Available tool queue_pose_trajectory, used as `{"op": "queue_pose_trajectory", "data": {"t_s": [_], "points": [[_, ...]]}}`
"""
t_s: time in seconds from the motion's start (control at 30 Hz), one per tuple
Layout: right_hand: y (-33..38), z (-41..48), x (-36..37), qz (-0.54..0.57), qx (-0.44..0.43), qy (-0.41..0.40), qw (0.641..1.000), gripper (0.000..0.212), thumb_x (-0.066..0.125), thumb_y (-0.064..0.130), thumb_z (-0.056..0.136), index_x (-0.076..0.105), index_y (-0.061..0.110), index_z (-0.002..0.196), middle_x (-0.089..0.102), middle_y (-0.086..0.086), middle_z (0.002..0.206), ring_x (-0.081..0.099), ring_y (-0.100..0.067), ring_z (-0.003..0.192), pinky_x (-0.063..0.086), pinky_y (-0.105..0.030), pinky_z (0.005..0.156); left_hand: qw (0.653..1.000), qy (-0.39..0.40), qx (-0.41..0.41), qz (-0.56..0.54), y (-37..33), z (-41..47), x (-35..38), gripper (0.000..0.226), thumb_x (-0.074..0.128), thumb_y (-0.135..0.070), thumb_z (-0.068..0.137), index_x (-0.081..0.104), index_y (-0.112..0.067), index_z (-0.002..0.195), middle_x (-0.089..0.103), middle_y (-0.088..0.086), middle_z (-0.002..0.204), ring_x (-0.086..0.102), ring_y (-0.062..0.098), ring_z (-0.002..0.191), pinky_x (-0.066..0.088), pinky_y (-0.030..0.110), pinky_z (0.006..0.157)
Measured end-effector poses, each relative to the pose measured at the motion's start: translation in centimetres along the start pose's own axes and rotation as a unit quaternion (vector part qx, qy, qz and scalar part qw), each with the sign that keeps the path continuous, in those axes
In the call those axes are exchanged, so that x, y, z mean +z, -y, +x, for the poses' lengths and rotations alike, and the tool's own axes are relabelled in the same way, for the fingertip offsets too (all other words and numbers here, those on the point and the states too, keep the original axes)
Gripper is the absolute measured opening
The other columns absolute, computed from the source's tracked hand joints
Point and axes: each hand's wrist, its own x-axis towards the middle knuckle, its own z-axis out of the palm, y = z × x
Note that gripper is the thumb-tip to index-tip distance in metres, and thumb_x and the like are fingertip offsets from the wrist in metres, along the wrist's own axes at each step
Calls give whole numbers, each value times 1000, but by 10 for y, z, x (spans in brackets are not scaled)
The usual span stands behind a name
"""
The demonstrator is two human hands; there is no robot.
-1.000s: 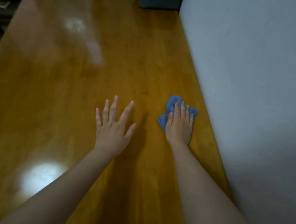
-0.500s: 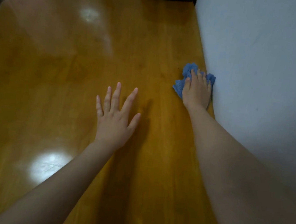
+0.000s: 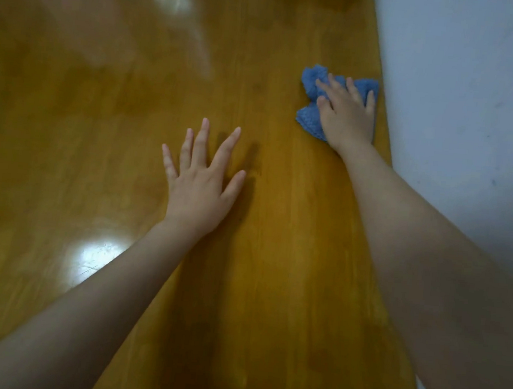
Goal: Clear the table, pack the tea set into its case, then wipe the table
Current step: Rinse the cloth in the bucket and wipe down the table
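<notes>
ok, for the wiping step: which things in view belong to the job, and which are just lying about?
In the job:
- blue cloth, on the table by its wall-side edge
- right hand, straight fingers pressing the cloth
- left hand, spread flat on the table, apart from the cloth

Not in the job:
- white wall along the table's right edge
- light glare on the wood

My right hand [image 3: 347, 117] presses a crumpled blue cloth [image 3: 313, 83] flat on the wooden bench [image 3: 131, 119] beside the wall [image 3: 478, 90]; my left hand [image 3: 201, 182] rests spread nearby.
</notes>
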Motion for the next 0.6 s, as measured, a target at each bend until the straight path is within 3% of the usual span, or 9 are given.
{"op": "queue_pose_trajectory", "data": {"t_s": [0.17,0.6], "points": [[26,-35,14,1,-53,9,999,45,25,35,105,33,37,149,22,15,159,8,-11,150,-5,-46,120,1000,-12,-20,-20,10,-11,-7,61,34,-54,96,6,-47,150,-5,2,162,-7,25,149,-12,56,114],[118,-161,49,16,-44,31,998,44,27,36,105,35,41,147,20,19,159,6,-9,149,-7,-45,120,999,-17,-30,-32,83,-87,-49,62,38,-53,95,11,-48,150,-1,1,162,-4,25,149,-8,56,115]]}}
